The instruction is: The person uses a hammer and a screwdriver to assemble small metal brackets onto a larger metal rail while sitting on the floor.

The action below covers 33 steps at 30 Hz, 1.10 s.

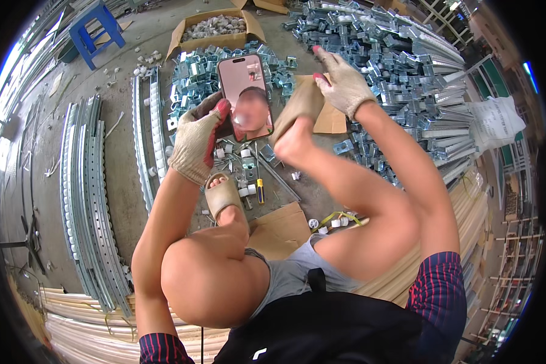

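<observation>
A smartphone [242, 73] is held upright in my left hand [194, 142], which wears a cream knit glove with red on the fingers; a person shows on its screen. My right hand [344, 85], gloved alike, is raised with its fingers stretched apart and nothing in them. It hovers beside the tan sandal [300, 100] on my right foot, near a heap of bent metal brackets [370, 42]. More metal brackets [194, 79] lie behind the phone. On the floor below it are a yellow-and-black screwdriver [261, 191] and loose white rollers.
A cardboard box [175, 41] of small pale parts stands at the back. Perforated metal rails [91, 200] and rails with white rollers [155, 121] lie at left. A blue stool [97, 30] stands far left, a white sack [497, 124] at right. Flat cardboard [282, 227] lies between my legs.
</observation>
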{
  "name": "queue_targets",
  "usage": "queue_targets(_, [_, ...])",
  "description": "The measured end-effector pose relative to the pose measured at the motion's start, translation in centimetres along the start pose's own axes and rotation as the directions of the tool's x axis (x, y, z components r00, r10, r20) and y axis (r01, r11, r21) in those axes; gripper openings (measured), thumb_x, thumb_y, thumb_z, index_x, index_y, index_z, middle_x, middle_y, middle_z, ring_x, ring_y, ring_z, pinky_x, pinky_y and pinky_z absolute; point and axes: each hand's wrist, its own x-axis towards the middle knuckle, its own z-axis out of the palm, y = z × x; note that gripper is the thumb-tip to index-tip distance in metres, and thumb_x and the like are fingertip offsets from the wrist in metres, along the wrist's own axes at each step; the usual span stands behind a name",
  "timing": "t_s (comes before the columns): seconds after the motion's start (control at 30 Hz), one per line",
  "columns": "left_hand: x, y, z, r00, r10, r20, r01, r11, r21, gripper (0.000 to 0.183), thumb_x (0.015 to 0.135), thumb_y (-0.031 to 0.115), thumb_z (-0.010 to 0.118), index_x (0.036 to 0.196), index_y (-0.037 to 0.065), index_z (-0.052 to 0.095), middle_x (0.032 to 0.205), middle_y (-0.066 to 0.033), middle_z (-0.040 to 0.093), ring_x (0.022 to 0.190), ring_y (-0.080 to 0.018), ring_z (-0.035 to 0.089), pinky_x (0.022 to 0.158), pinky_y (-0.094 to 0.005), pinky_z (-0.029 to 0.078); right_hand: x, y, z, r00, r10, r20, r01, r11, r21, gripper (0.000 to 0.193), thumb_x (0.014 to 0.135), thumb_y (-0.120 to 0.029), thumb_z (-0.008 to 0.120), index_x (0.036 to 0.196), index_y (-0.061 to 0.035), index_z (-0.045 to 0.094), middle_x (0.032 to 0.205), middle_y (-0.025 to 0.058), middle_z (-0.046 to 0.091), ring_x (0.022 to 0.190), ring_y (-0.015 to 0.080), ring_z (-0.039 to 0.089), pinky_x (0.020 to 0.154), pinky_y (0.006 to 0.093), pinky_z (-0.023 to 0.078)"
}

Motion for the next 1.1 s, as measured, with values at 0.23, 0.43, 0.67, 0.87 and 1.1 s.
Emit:
queue_targets(0.23, [-0.4, -0.1, -0.5, 0.996, 0.028, -0.083, -0.031, 0.999, -0.040, 0.043, 0.100, 0.013, 0.077, 0.138, -0.003, 0.064, 0.107, -0.0088, 0.075, 0.087, -0.0189, 0.075, 0.076, -0.0350, 0.065, -10.4, 2.0, 0.9, 0.962, 0.173, -0.209, -0.059, 0.885, 0.461, 0.066, 0.096, -0.008, 0.068, 0.157, -0.0003, 0.045, 0.143, 0.0203, 0.064, 0.122, 0.0319, 0.069, 0.107, 0.0384, 0.053])
queue_targets(0.43, [1.4, -1.8, -0.2, 0.997, -0.038, -0.068, 0.037, 0.999, -0.021, 0.048, 0.100, 0.013, 0.075, 0.143, -0.003, 0.061, 0.109, -0.0084, 0.075, 0.087, -0.0189, 0.074, 0.075, -0.0360, 0.065, -18.3, -1.3, 8.6, 0.920, 0.356, 0.167, -0.352, 0.557, 0.752, 0.060, 0.099, -0.003, 0.060, 0.157, -0.0009, 0.048, 0.130, 0.0105, 0.070, 0.111, 0.0148, 0.069, 0.099, 0.0300, 0.055])
queue_targets(0.67, [4.8, -6.6, 0.3, 0.989, -0.122, 0.088, 0.109, 0.984, 0.142, 0.040, 0.103, 0.010, 0.069, 0.140, -0.006, 0.064, 0.117, -0.0118, 0.076, 0.095, -0.0187, 0.075, 0.081, -0.0348, 0.064, -15.4, -9.5, 10.1, 0.949, 0.276, 0.155, -0.200, 0.141, 0.970, 0.061, 0.105, -0.012, 0.067, 0.160, -0.0013, 0.040, 0.129, 0.0081, 0.067, 0.116, 0.0141, 0.065, 0.097, 0.0279, 0.056])
queue_targets(0.87, [5.8, -9.5, 1.3, 0.973, -0.205, 0.102, 0.194, 0.974, 0.114, 0.040, 0.100, 0.007, 0.069, 0.138, -0.005, 0.068, 0.120, -0.0086, 0.075, 0.104, -0.0131, 0.071, 0.093, -0.0308, 0.059, -12.9, -9.0, 13.4, 0.946, 0.310, 0.094, -0.166, 0.217, 0.962, 0.094, 0.085, -0.017, 0.090, 0.159, 0.0030, 0.035, 0.143, 0.0150, 0.058, 0.126, 0.0232, 0.063, 0.107, 0.0370, 0.052])
queue_targets(1.1, [8.6, -14.6, -1.1, 0.941, -0.302, 0.151, 0.281, 0.949, 0.141, 0.045, 0.103, 0.013, 0.070, 0.144, -0.006, 0.062, 0.127, -0.0096, 0.074, 0.109, -0.0146, 0.071, 0.097, -0.0314, 0.057, -10.6, -9.4, 15.6, 0.867, 0.471, 0.163, -0.419, 0.512, 0.750, 0.115, 0.071, -0.029, 0.099, 0.158, 0.0072, 0.033, 0.143, 0.0269, 0.056, 0.132, 0.0369, 0.060, 0.110, 0.0420, 0.050])
